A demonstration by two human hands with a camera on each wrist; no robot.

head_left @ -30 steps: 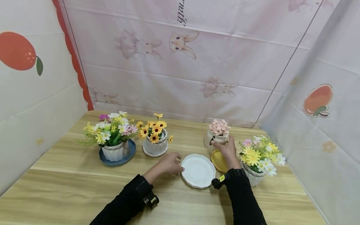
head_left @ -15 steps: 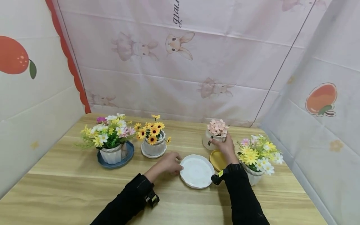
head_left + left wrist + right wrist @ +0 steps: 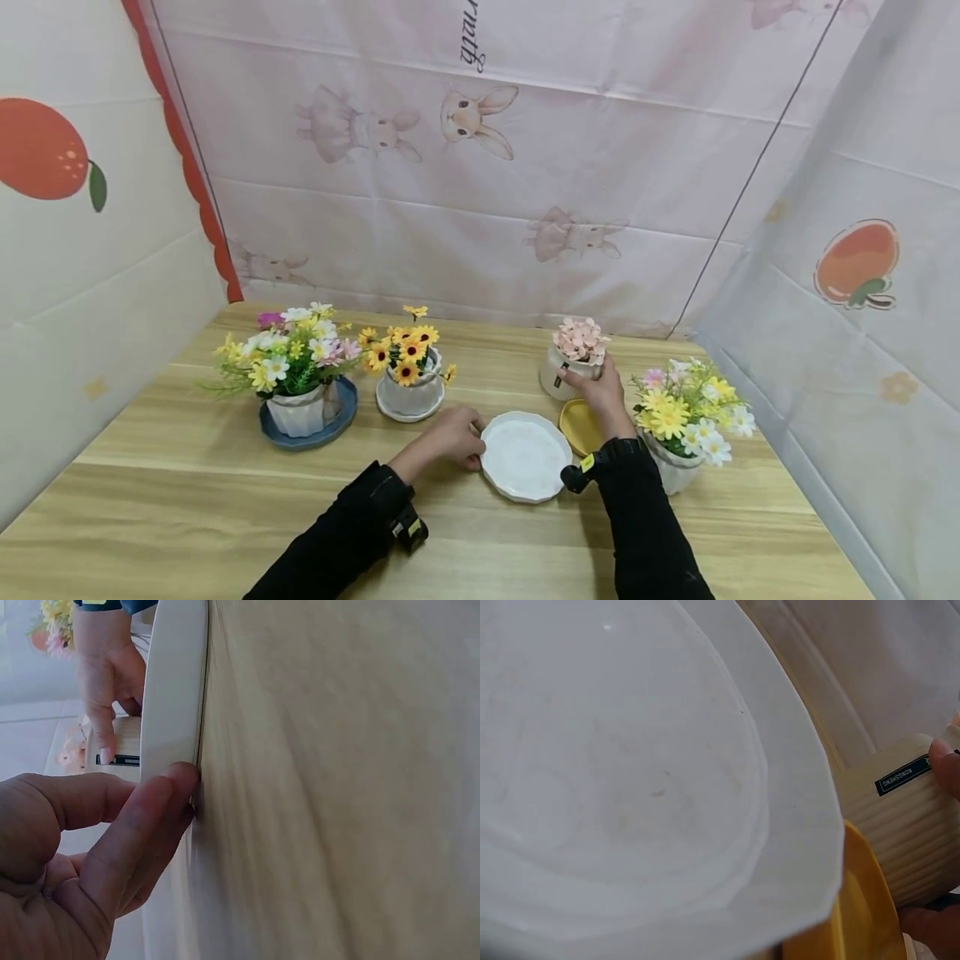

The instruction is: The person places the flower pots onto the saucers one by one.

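At the left edge of a white many-sided saucer (image 3: 527,457), my left hand (image 3: 450,437) pinches the rim. In the left wrist view, the curled fingers (image 3: 146,814) meet the saucer's edge (image 3: 174,682) close to the tabletop. My right hand (image 3: 602,396) grips a cream ribbed flowerpot (image 3: 553,377) with pink flowers (image 3: 581,340). The right wrist view shows a thumb beside the pot's dark label (image 3: 904,776) and another finger lower on its side. Between the pot and the white saucer lies a yellow saucer (image 3: 579,427), partly hidden by the right hand.
On the left, a pot of mixed flowers (image 3: 298,412) stands on a blue saucer (image 3: 347,408). Beside it, a pot of orange flowers (image 3: 415,395) sits on a small white saucer (image 3: 386,406). Another flowerpot (image 3: 675,471) stands right of my right forearm. Printed cloth walls enclose the table.
The head view has shifted slightly. My left fingers have curled in closer at the white saucer's rim. The right hand keeps its hold on the pink-flower pot, with no clear movement.
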